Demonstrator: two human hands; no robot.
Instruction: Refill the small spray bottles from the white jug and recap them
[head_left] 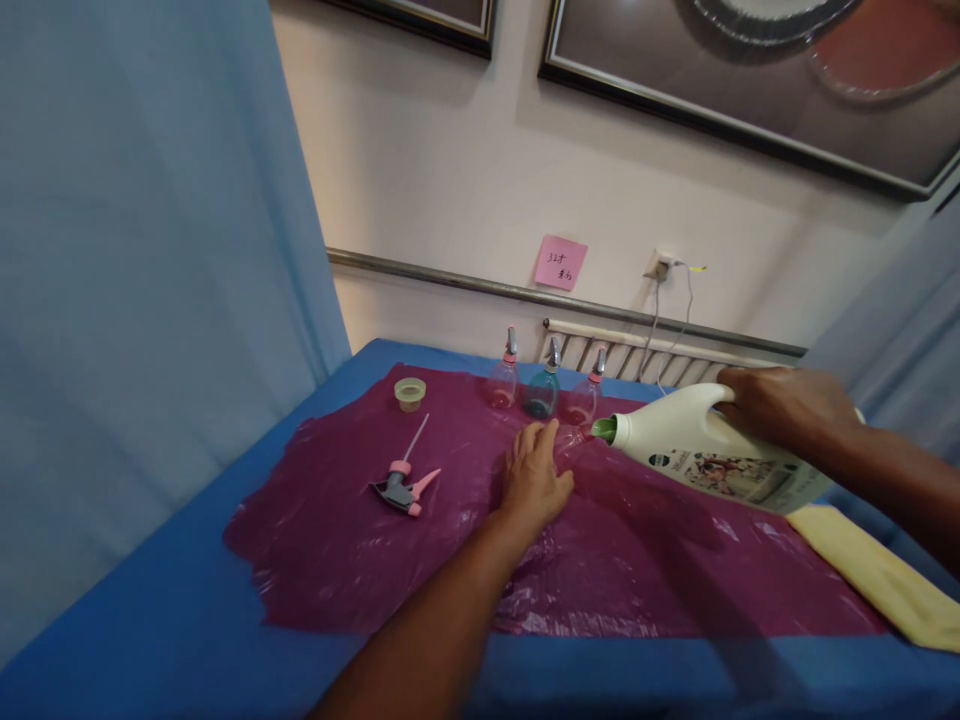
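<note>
My right hand grips the handle of a white detergent jug, which is tilted sideways with its green spout pointing left. My left hand is curled around a small clear bottle standing on the magenta plastic sheet. The spout hangs right above the bottle's mouth. A loose pink and grey spray head with its tube lies on the sheet to the left of my left hand.
Three small spray bottles stand in a row at the back of the sheet. A pale green cap sits at the back left, and a yellow cloth lies at the right. A blue cloth covers the table; a blue curtain hangs at the left.
</note>
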